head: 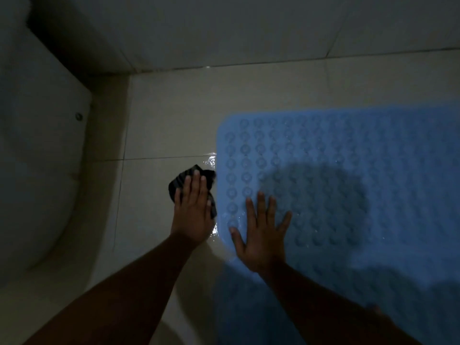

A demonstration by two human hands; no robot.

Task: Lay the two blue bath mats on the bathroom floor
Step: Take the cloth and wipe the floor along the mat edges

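A blue bath mat point(348, 170) with rows of round bumps lies flat on the tiled floor point(161, 125), filling the right half of the view. My right hand point(261, 235) presses flat on the mat near its left edge, fingers spread. My left hand point(193, 212) rests with straight fingers on a dark striped cloth point(179, 181) on the wet floor just left of the mat. Only one mat is in view.
A white toilet base point(37, 158) stands at the left. The tiled wall point(224, 28) meets the floor at the back. Water glistens on the tile along the mat's left edge point(210, 159). The room is dim.
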